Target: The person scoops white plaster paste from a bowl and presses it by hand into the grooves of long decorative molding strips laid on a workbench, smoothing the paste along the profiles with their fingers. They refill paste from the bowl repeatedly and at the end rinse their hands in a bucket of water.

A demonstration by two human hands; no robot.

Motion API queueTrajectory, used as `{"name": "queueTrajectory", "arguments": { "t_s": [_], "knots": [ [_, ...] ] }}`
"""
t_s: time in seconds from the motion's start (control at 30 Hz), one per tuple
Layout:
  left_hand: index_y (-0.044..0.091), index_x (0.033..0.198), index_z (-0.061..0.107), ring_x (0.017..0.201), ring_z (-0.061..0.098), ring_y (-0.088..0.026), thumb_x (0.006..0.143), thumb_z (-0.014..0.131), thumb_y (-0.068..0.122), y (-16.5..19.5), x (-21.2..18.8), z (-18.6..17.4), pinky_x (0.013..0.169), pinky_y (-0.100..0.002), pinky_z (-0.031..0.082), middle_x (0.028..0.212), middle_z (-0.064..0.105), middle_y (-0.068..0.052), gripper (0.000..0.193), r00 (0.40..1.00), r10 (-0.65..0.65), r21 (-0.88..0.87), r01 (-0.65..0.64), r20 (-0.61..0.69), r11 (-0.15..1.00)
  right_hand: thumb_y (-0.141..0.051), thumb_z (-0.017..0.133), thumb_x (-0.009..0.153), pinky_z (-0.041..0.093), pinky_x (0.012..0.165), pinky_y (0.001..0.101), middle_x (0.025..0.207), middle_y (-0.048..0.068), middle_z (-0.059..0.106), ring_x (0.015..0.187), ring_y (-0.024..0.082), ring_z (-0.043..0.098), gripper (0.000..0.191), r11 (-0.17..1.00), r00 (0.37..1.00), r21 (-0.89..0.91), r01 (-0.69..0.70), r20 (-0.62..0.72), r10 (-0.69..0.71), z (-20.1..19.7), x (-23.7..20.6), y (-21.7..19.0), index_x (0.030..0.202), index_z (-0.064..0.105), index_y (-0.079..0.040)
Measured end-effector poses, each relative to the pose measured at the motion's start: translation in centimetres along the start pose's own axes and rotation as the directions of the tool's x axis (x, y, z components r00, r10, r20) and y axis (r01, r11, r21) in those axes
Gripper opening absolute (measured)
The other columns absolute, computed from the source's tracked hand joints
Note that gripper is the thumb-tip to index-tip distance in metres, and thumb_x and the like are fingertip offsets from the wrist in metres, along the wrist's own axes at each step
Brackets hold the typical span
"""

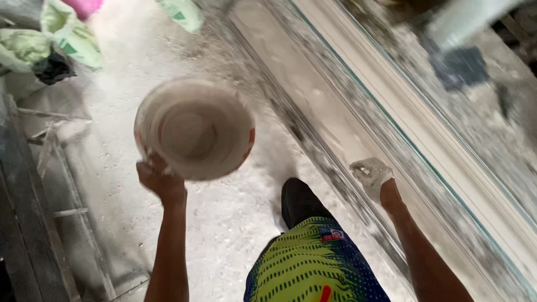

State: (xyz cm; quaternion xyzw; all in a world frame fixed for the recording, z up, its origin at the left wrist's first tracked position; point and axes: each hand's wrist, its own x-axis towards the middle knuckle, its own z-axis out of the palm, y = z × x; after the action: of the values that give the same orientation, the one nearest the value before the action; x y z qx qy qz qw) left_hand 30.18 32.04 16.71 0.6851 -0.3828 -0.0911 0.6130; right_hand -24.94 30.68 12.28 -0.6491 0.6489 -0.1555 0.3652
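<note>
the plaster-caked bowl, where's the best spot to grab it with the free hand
Probably the rim on the far right side of the bowl, opposite the left hand, which already grips the near-left rim. The mouth faces up and the rim is the only thin edge; the right hand, coated white, hangs free beside the long white moulding.

**Dusty floor, long moulding and sacks lying about**

A white, powder-covered floor [224,223] is spreading across the middle of the view. A long pale moulded strip [403,128] with a thin green edge is running diagonally from the top centre down to the lower right, with grey speckled debris lying along both of its sides. Pale green sacks [67,33] are slumping at the upper left, beside something dark [53,68] and a pink item [84,6] at the top edge. A grey frame of thin bars [61,168], possibly metal, is lying along the left. Yellow-green patterned shorts [313,263] are showing at the bottom.
</note>
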Motion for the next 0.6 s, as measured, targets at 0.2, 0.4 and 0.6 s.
{"name": "queueTrajectory", "arguments": {
  "t_s": [0.2, 0.4, 0.6],
  "knots": [
    [0.006, 0.101, 0.046, 0.088, 0.058, -0.011, 0.101, 0.076, 0.035, -4.9, 19.8, 13.6, 0.071, -0.031, 0.054, 0.095, 0.057, -0.001, 0.042, 0.994, -0.104, -0.418, 0.101, 0.014, 0.903, -0.015, 0.068, 0.097, 0.056, 0.069, 0.0327, 0.100, 0.011, 0.075, 0.080, 0.014, 0.067, 0.019, 0.973, 0.999, 0.227, 0.029, -0.035, -0.021, 3.6, 19.6, -10.6, 0.111, 0.076, -0.006],
    [0.004, 0.100, 0.053, 0.087, 0.052, -0.015, 0.114, 0.061, 0.015, -10.5, 38.4, 34.4, 0.079, -0.032, 0.052, 0.092, 0.051, -0.003, 0.020, 0.998, -0.055, -0.256, 0.063, 0.038, 0.965, -0.013, 0.067, 0.099, 0.051, 0.069, 0.0329, 0.098, 0.012, 0.072, 0.079, 0.015, 0.062, 0.020, 0.957, 0.990, 0.252, -0.143, 0.051, 0.134, 8.3, 45.5, -17.4, 0.115, 0.075, -0.004],
    [0.004, 0.103, 0.048, 0.089, 0.058, -0.015, 0.092, 0.071, 0.011, -11.6, 47.8, 46.9, 0.066, -0.032, 0.056, 0.101, 0.059, -0.004, 0.027, 0.926, -0.226, -0.393, 0.337, 0.303, 0.855, -0.007, 0.066, 0.099, 0.052, 0.077, 0.0290, 0.097, 0.010, 0.071, 0.085, 0.014, 0.062, 0.017, 0.961, 0.952, 0.260, 0.093, -0.307, -0.009, 4.8, 66.0, -26.2, 0.113, 0.073, -0.002]
  ]
}}
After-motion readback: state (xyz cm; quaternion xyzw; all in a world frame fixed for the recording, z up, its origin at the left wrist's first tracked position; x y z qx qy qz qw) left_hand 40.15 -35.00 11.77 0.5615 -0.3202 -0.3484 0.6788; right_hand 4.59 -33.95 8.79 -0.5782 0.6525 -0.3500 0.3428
